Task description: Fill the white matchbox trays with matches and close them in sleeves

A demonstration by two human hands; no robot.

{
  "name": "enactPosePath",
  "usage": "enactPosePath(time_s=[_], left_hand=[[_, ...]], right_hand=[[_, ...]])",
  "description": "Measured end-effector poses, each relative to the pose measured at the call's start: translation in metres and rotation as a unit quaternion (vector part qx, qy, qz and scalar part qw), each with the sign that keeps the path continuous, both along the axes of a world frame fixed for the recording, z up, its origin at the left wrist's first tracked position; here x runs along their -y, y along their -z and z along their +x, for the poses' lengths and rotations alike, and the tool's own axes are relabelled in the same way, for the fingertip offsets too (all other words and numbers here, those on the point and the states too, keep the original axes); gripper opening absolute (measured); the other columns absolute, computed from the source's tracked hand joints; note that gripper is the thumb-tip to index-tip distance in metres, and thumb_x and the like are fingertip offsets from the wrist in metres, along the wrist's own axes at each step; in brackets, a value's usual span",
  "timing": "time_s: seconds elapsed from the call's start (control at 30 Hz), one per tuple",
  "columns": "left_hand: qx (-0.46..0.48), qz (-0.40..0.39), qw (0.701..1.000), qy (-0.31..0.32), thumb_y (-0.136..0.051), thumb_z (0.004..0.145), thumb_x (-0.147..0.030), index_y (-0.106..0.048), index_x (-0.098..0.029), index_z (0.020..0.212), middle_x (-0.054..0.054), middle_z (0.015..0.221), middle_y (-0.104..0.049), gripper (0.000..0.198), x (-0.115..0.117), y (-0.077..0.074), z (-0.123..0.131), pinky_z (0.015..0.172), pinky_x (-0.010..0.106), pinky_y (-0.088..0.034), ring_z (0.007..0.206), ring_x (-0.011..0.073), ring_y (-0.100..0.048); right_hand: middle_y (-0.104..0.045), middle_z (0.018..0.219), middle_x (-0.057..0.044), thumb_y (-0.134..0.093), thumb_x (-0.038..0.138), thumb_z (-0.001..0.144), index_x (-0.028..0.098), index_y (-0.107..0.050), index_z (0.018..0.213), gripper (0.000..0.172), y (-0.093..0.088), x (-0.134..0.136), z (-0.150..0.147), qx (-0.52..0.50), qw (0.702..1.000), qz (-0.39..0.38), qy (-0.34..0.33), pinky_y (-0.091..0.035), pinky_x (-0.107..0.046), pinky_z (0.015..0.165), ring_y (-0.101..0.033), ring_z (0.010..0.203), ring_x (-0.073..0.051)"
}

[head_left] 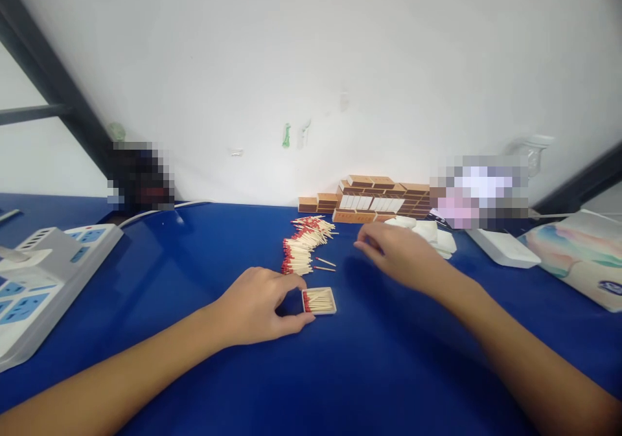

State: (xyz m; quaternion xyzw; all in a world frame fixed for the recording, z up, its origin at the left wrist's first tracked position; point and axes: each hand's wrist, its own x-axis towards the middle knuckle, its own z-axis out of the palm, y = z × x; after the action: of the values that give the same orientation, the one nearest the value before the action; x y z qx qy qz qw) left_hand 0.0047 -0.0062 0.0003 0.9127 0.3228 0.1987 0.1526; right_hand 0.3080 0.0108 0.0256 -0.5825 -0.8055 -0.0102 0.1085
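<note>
A small white matchbox tray [334, 301] lies on the blue table, partly filled with red-headed matches [319, 300]. My left hand [262, 306] grips the tray's left end, index finger on the far corner and thumb on the near one. Beyond it a loose pile of matches [304, 245] stretches away in a curved row, with two single matches [324, 269] lying beside it. My right hand [401, 251] hovers to the right of the pile, its fingers loosely curled and the thumb a little apart. Nothing shows between those fingertips.
Brown matchboxes [357, 216] are stacked against the white wall. White folded pieces [427, 230] lie behind my right hand. A white box-like object [505, 248] and a colourful tissue pack [578, 254] stand at the right. On the left is a large power strip [58, 274] with a cable.
</note>
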Motion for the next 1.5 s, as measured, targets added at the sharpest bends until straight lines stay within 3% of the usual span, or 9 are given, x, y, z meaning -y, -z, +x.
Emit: enactPosePath(time_s=[0.13, 0.23, 0.37, 0.5, 0.7, 0.87, 1.03, 1.17, 1.5], left_hand=[[0.005, 0.011, 1.0, -0.011, -0.073, 0.088, -0.047, -0.074, -0.021, 0.101, -0.007, 0.056, -0.054, 0.029, -0.001, 0.0, 0.0, 0.053, 0.024, -0.032, 0.049, 0.0103, -0.05], [-0.004, 0.015, 1.0, 0.0, -0.073, 0.088, -0.045, -0.073, -0.02, 0.1, -0.007, 0.056, -0.054, 0.027, -0.001, 0.001, 0.0, 0.053, 0.024, -0.032, 0.049, 0.0104, -0.05], [0.011, 0.02, 1.0, -0.003, -0.072, 0.089, -0.046, -0.073, -0.02, 0.101, -0.007, 0.056, -0.054, 0.028, 0.0, 0.002, 0.0, 0.053, 0.024, -0.032, 0.049, 0.0103, -0.05], [0.002, 0.022, 1.0, 0.007, -0.073, 0.089, -0.046, -0.073, -0.02, 0.1, -0.006, 0.056, -0.055, 0.028, -0.001, 0.003, -0.001, 0.053, 0.024, -0.032, 0.05, 0.0106, -0.051], [-0.003, 0.042, 0.999, 0.003, -0.071, 0.09, -0.046, -0.073, -0.021, 0.102, -0.006, 0.057, -0.056, 0.028, -0.003, 0.004, -0.002, 0.053, 0.025, -0.032, 0.05, 0.011, -0.051], [-0.003, 0.052, 0.999, 0.005, -0.071, 0.091, -0.047, -0.073, -0.021, 0.104, -0.006, 0.058, -0.055, 0.029, -0.003, 0.005, -0.003, 0.054, 0.024, -0.033, 0.05, 0.0111, -0.051], [0.002, 0.048, 0.999, 0.009, -0.071, 0.091, -0.046, -0.073, -0.02, 0.103, -0.006, 0.057, -0.055, 0.028, -0.003, 0.005, -0.003, 0.054, 0.024, -0.032, 0.05, 0.011, -0.051], [-0.001, 0.042, 0.999, 0.004, -0.071, 0.09, -0.046, -0.073, -0.02, 0.104, -0.006, 0.057, -0.056, 0.03, -0.002, 0.005, -0.002, 0.054, 0.024, -0.032, 0.05, 0.0112, -0.051], [-0.001, 0.041, 0.999, 0.002, -0.073, 0.089, -0.045, -0.074, -0.02, 0.103, -0.006, 0.057, -0.055, 0.028, -0.002, 0.004, -0.002, 0.054, 0.024, -0.033, 0.051, 0.0115, -0.052]], right_hand=[[-0.074, 0.085, -0.007, -0.056, 0.035, 0.099, 0.021, -0.07, 0.094, 0.02, -0.009, -0.019, 0.039, -0.048, 0.985, 0.041, 0.163, -0.04, -0.033, 0.067, -0.065, 0.077, -0.025], [-0.074, 0.088, -0.008, -0.061, 0.038, 0.095, 0.02, -0.072, 0.097, 0.021, -0.019, -0.031, 0.063, -0.142, 0.944, 0.097, 0.283, -0.042, -0.033, 0.072, -0.065, 0.082, -0.024], [-0.075, 0.093, -0.014, -0.061, 0.043, 0.094, 0.015, -0.07, 0.109, 0.033, -0.024, -0.048, 0.084, -0.177, 0.909, 0.129, 0.354, -0.043, -0.035, 0.077, -0.065, 0.089, -0.027], [-0.074, 0.098, -0.019, -0.065, 0.048, 0.091, 0.016, -0.068, 0.105, 0.036, -0.017, -0.063, 0.091, -0.18, 0.907, 0.124, 0.36, -0.041, -0.037, 0.078, -0.063, 0.092, -0.03], [-0.073, 0.096, -0.016, -0.064, 0.05, 0.091, 0.018, -0.065, 0.108, 0.037, -0.01, -0.067, 0.095, -0.179, 0.916, 0.114, 0.34, -0.039, -0.035, 0.078, -0.061, 0.092, -0.028], [-0.074, 0.099, -0.018, -0.058, 0.044, 0.094, 0.015, -0.067, 0.115, 0.037, -0.014, -0.062, 0.109, -0.175, 0.895, 0.144, 0.383, -0.04, -0.038, 0.081, -0.063, 0.095, -0.031], [-0.074, 0.077, -0.013, -0.057, 0.038, 0.094, 0.014, -0.071, 0.104, 0.029, -0.012, -0.059, 0.122, -0.203, 0.894, 0.104, 0.386, -0.044, -0.037, 0.075, -0.067, 0.072, -0.027], [-0.075, 0.076, -0.013, -0.056, 0.04, 0.096, 0.012, -0.069, 0.115, 0.037, -0.008, -0.058, 0.124, -0.234, 0.892, 0.086, 0.376, -0.047, -0.035, 0.07, -0.067, 0.058, -0.023], [-0.074, 0.073, -0.012, -0.061, 0.044, 0.092, 0.012, -0.072, 0.112, 0.039, -0.002, -0.065, 0.13, -0.177, 0.899, 0.115, 0.385, -0.042, -0.036, 0.073, -0.066, 0.074, -0.028]])
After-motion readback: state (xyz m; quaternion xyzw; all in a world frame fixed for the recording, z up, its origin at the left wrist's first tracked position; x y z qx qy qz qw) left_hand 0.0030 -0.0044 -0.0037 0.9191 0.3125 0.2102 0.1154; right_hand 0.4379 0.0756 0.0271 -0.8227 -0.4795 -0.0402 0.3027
